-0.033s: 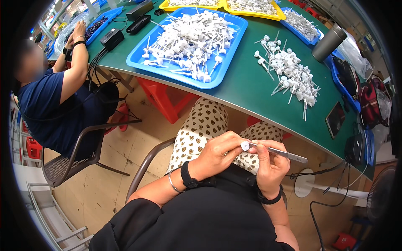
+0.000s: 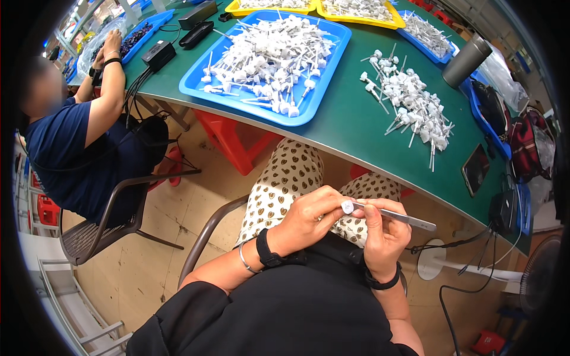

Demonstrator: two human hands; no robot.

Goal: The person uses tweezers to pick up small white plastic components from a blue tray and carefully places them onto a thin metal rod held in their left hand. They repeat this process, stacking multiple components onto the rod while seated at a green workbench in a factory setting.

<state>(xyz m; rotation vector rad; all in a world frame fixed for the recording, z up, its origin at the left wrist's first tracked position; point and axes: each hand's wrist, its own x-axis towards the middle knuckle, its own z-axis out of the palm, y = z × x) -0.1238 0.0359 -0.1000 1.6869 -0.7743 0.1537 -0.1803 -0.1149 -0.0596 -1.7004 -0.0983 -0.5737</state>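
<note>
Above my lap, my left hand (image 2: 304,221) pinches a small white plastic piece (image 2: 347,206) with a round head between thumb and fingertips. My right hand (image 2: 385,236) grips a pair of metal tweezers (image 2: 415,222), its tip end reaching the white piece and its blunt end pointing right. My fingers hide much of the tweezers' tips and the lower part of the piece. On the green table (image 2: 350,127) ahead, a blue tray (image 2: 190,89) holds a heap of similar white pieces with thin shafts. To its right lies a loose pile of white pieces (image 2: 415,107).
Yellow trays (image 2: 362,22) and another blue tray (image 2: 442,57) stand at the back. A grey bottle (image 2: 467,61), a phone (image 2: 475,170) and a checked bag (image 2: 532,145) are at the right. On the left a co-worker (image 2: 77,130) sits by a tray of dark parts.
</note>
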